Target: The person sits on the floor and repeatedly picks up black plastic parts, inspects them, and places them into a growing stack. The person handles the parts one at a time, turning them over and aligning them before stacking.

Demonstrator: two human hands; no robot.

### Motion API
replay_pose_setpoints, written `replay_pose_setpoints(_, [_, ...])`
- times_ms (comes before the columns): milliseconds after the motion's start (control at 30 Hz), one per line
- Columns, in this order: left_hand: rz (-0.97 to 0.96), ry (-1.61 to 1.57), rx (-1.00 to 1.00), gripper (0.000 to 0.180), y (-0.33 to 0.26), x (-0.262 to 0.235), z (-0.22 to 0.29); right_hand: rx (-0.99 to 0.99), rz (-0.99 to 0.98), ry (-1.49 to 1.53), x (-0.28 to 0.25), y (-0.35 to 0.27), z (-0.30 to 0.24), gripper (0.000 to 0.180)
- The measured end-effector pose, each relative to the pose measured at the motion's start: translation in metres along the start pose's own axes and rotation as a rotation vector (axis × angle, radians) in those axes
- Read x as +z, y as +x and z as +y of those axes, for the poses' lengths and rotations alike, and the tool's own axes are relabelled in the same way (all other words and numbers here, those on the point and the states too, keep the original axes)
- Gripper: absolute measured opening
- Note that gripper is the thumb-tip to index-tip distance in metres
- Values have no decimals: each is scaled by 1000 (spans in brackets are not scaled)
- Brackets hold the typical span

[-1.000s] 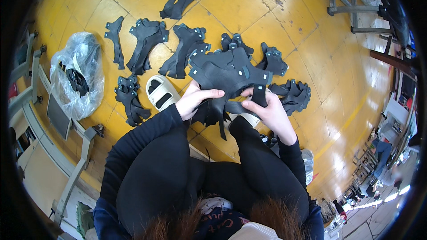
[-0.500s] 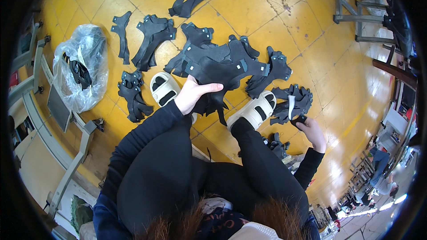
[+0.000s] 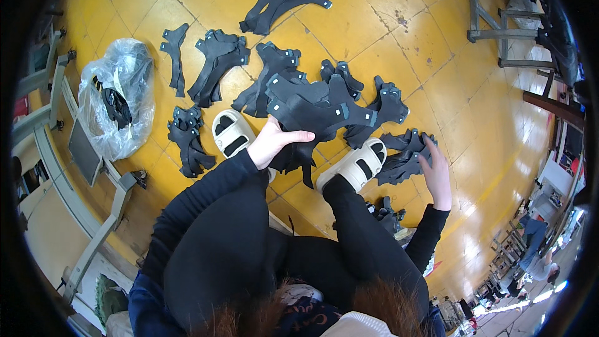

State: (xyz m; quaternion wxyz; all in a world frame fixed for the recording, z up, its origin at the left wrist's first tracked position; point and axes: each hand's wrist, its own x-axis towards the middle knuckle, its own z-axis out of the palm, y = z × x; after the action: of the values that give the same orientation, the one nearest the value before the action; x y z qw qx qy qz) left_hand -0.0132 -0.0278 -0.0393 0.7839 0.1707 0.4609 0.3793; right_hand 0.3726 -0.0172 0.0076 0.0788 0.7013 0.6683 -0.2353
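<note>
My left hand is closed on a bundle of black cut fabric pieces, thumb on top and fingers underneath. Small pale tags show near the ends of the pieces, and dark strips hang below toward my lap. My right hand holds nothing visible; its fingers are apart at the right edge of a pile of similar black pieces. Whether the fingertips touch that pile, I cannot tell. Between my hands is my right cream sandal; the left cream sandal lies beside my left wrist.
More black piles lie on the yellow tiled floor, including a far one and a left one. A clear plastic bag with dark contents stands left by a grey metal frame. Another metal frame is at far right.
My right hand has let go of a small dark piece and reached slightly farther out, with its fingers opened. A white strip over the right pile is no longer visible. My left hand keeps its hold.
</note>
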Motion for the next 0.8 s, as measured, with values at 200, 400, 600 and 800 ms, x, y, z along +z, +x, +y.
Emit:
replay_pose_setpoints(200, [-56, -1, -36, 53, 0, 1, -1, -634, 180, 258, -14, 25, -162, 37])
replay_pose_setpoints(400, [-57, 102, -62, 39, 0, -11, -4, -782, 305, 212, 8, 27, -207, 29])
replay_pose_setpoints(600, [27, -178, 60, 46, -11, -31, 2, -692, -7, 670, -10, 40, -229, 14])
replay_pose_setpoints(800, [304, -276, 223, 61, -39, -80, 24, -510, -254, 860, -35, 120, -279, 11])
